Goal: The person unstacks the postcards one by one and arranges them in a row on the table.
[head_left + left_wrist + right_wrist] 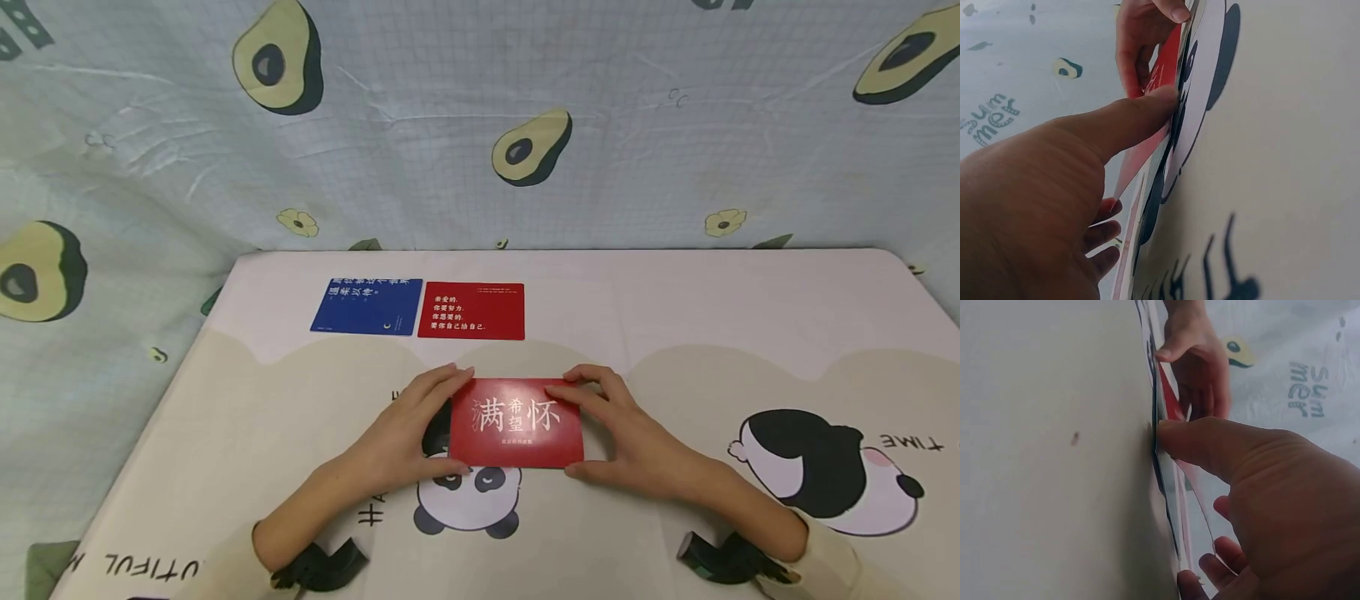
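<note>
A red card with white characters is held between both hands just above the cloth, in front of the panda print. My left hand grips its left edge, thumb at the near corner and fingers at the far corner. The right edge is gripped by my right hand in the same way, one finger lying over the far right part. In the left wrist view the red card is seen nearly edge-on beside my left thumb. The right wrist view shows my right hand at the other end.
Behind the held card, a blue card and a red card with small white text lie side by side on the printed tablecloth. A curtain with avocado prints stands along the table's back edge.
</note>
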A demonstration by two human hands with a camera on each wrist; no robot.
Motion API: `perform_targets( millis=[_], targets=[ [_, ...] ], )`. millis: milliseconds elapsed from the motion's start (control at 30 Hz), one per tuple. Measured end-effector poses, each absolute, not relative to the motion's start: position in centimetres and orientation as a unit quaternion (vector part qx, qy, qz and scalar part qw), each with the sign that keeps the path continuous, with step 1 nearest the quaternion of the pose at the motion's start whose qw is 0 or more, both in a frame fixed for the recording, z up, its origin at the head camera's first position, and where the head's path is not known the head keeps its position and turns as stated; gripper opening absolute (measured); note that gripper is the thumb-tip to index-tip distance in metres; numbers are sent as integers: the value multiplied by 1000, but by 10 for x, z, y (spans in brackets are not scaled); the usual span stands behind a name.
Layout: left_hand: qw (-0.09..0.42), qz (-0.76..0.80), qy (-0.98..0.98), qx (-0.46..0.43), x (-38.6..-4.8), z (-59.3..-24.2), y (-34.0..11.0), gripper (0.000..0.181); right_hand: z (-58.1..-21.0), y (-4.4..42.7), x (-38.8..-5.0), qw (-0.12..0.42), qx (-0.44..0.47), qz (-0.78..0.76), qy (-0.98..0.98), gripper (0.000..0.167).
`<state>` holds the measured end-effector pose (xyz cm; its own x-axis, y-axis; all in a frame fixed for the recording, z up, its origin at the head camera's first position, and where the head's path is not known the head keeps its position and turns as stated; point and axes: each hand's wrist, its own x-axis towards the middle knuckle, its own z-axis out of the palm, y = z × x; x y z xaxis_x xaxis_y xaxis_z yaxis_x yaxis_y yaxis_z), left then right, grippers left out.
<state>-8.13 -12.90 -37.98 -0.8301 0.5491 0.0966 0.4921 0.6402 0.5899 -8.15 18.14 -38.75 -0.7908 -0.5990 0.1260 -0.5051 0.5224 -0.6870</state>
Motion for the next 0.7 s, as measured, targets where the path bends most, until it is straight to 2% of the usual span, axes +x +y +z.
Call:
perform_targets(
  millis=[400,700],
  targets=[
    [37,311,902,298,-80,-376,-129,109,-380,179,-81,65,-319,-373,869,87],
    [25,332,899,284,-81,-365,-129,102,-366,184,-80,35,-335,-350,874,85]
  ],
)
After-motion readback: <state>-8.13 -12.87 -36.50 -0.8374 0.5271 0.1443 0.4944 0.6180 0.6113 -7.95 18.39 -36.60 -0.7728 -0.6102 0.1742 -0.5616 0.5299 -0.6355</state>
